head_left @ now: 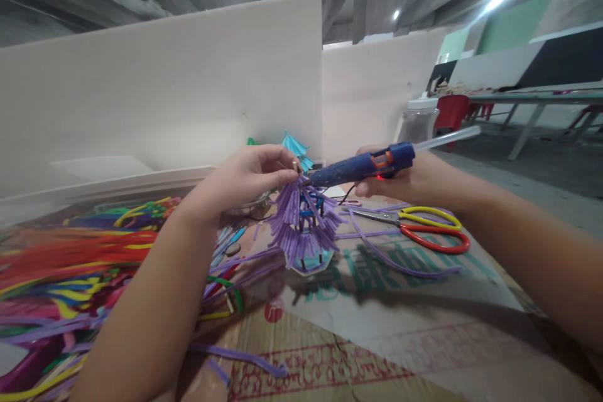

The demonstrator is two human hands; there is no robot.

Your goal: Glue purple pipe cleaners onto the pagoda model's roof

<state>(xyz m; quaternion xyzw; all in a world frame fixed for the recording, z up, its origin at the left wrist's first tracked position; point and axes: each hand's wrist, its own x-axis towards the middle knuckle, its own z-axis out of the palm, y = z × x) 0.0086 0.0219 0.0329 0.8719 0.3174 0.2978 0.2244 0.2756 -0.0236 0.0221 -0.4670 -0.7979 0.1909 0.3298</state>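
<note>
In the middle stands a small tiered pagoda model (306,242), its roofs covered in purple pipe cleaner pieces. My left hand (259,169) pinches at the very top of it, fingers closed round the pale tip of the model. A blue hot glue gun (348,168) is gripped in my right hand (391,185). Its nozzle touches or nearly touches the upper purple roof beside my left fingertips, and a clear glue stick (447,138) sticks out of its rear. Behind the model a turquoise roof peak (294,146) shows, partly hidden.
Scissors (414,226) with yellow and red handles lie to the right, among loose purple pipe cleaners (396,267). Many coloured pipe cleaners (103,251) heap up at the left. A clear jar (418,119) stands behind my right hand, before a white partition (188,88).
</note>
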